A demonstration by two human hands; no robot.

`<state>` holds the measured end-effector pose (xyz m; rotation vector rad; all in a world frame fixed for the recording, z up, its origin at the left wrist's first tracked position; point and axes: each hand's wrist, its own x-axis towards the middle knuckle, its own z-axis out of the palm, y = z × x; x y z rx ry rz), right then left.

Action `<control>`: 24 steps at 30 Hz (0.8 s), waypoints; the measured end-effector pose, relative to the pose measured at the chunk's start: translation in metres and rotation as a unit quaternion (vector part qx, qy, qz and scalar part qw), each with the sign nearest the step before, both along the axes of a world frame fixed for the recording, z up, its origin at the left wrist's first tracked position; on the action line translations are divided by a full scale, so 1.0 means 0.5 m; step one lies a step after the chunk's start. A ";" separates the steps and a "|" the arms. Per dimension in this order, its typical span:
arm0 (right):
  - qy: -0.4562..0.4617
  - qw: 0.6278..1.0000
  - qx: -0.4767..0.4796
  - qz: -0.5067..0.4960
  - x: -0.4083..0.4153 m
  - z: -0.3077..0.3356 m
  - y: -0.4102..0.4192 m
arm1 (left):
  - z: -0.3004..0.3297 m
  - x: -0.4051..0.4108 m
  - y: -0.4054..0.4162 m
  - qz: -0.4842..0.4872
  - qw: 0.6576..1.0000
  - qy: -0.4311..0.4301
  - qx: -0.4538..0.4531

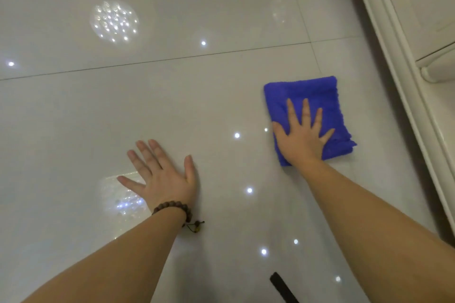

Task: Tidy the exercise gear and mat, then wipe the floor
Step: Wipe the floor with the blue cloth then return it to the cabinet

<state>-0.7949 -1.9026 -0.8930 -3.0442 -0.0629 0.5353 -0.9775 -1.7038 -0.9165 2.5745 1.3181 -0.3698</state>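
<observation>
While both bare arms reach out over the glossy white tiled floor [172, 96], the right hand [301, 138] lies flat on a folded blue cloth [307, 96], fingers straight and spread, the palm pressing the cloth down against the tile. That cloth sits toward the floor's right side, near the pale skirting board [391, 61] that runs along the right edge, though not touching it. The left hand [165, 179] rests palm down straight on the bare tile, well apart from the cloth, its fingers straight and slightly fanned, holding nothing. Round that left wrist sits a bracelet of dark brown wooden beads [177, 209], with a small knotted tassel hanging off it toward the floor. A thin dark grout line [157, 60] crosses the floor beyond both hands, and another runs away from it toward the far edge. Bright spots of ceiling lights [114, 21] are mirrored in the shiny tiles, one big round cluster at the far left. Near the bottom edge a narrow dark strip [283, 288] pokes in; I cannot tell what it is.
</observation>
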 end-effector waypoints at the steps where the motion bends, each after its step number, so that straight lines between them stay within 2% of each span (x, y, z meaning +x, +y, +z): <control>1: -0.012 0.998 0.003 0.063 -0.056 -0.005 0.046 | 0.000 0.001 0.001 -0.003 1.000 0.003 -0.001; 4: -0.032 0.973 0.025 0.226 -0.238 -0.013 0.155 | 0.001 0.005 0.004 -0.001 1.000 0.011 -0.011; 6: -0.044 0.969 0.039 0.239 -0.295 -0.016 0.177 | -0.001 0.003 0.005 -0.001 1.000 0.019 -0.008; 10: -0.052 0.960 0.040 0.271 -0.239 -0.020 0.142 | 0.002 0.002 0.003 -0.006 1.000 0.004 -0.013; 12: -0.039 0.971 0.014 0.237 -0.180 -0.018 0.064 | 0.002 0.001 0.001 -0.005 1.000 -0.003 -0.010; 15: -0.010 0.998 -0.023 0.049 -0.094 -0.009 -0.129 | -0.002 -0.001 -0.003 -0.004 1.000 -0.007 0.010; 17: 0.009 0.999 -0.026 -0.045 -0.055 0.001 -0.220 | -0.006 0.000 -0.002 -0.002 1.000 -0.005 0.014; 19: 0.012 0.995 -0.016 -0.097 -0.046 -0.002 -0.234 | -0.002 -0.001 -0.005 -0.002 1.000 0.001 0.010; 21: -0.015 0.994 0.006 -0.107 -0.074 -0.012 -0.178 | -0.001 0.000 0.000 0.000 1.000 -0.002 0.001; 22: -0.031 0.996 0.018 -0.077 -0.107 -0.018 -0.143 | 0.000 0.001 0.004 0.001 1.000 -0.009 -0.010; 24: -0.074 0.995 0.044 0.048 -0.204 -0.027 -0.062 | 0.008 0.010 0.028 0.006 0.998 -0.036 -0.057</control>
